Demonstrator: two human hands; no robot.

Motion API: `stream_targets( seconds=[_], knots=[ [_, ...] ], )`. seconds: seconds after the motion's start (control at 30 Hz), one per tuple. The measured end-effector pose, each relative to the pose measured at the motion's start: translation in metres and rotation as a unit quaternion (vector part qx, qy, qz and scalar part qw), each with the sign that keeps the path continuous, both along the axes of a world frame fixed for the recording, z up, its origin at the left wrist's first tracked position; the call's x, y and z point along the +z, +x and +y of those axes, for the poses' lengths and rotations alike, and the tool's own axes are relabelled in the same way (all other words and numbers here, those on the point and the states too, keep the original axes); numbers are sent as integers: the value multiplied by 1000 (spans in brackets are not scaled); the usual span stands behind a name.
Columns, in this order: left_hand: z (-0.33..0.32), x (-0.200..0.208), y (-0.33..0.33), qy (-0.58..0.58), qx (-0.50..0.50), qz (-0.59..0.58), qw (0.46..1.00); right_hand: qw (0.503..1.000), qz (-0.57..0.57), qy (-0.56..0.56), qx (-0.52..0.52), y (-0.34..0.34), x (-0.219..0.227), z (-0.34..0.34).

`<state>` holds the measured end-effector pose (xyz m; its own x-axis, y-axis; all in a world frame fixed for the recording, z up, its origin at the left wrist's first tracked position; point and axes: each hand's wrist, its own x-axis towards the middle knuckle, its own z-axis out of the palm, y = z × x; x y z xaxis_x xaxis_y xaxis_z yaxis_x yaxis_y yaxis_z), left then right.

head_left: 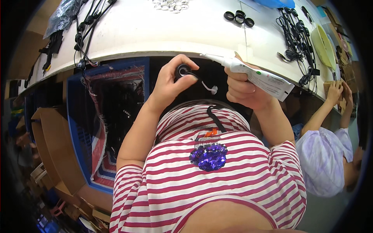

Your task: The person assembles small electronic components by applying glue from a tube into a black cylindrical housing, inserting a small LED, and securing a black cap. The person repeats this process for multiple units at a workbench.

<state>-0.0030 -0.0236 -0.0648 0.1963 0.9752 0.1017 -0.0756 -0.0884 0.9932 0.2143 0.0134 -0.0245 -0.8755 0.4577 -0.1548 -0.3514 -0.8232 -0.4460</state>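
Black round part (182, 71) with a short white lead (209, 87) is held up in the left hand (171, 83), below the near edge of the white tabletop (155, 31). The left fingers (189, 79) are curled narrowly around its rim, thumb across the front. A white squeeze tube (256, 75) is gripped in the right hand (243, 89), all fingers wrapped tight around its body, the nozzle aimed toward the part but not touching it. For a clean application, the part should be kept steady and face-up to the nozzle, the tip brought close, and the tube pressed gently so only a small bead is laid. More black rings (239, 17) and cable bundles (297, 39) lie on the tabletop.
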Motion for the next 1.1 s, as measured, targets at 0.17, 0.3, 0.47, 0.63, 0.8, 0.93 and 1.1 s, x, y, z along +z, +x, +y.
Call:
stream_targets(
  seconds=[0.17, 0.3, 0.47, 0.63, 0.8, 0.93, 1.1],
  knots=[
    [-2, 0, 6, 19, 56, 40, 997, 998, -31, -3, 60, -13, 5, -10],
    [-3, -3, 4, 40, 50, 48, 997, 997, -62, 8, 42, -22, 1, -17],
    [-2, -6, 1, 56, 37, 53, 996, 994, -95, 14, 48, -28, -1, -17],
    [-5, -4, 3, 53, 25, 64, 996, 993, -110, 28, 32, -31, -5, -18],
    [-4, -6, 4, 60, 41, 53, 996, 941, -287, 179, -19, -37, 8, -21],
    [-5, -3, 2, 37, 41, 57, 997, 899, -344, 270, -6, -36, 16, -17],
    [-1, -8, 2, 30, 39, 46, 998, 927, -331, 174, 18, -32, 12, -4]
  ],
)
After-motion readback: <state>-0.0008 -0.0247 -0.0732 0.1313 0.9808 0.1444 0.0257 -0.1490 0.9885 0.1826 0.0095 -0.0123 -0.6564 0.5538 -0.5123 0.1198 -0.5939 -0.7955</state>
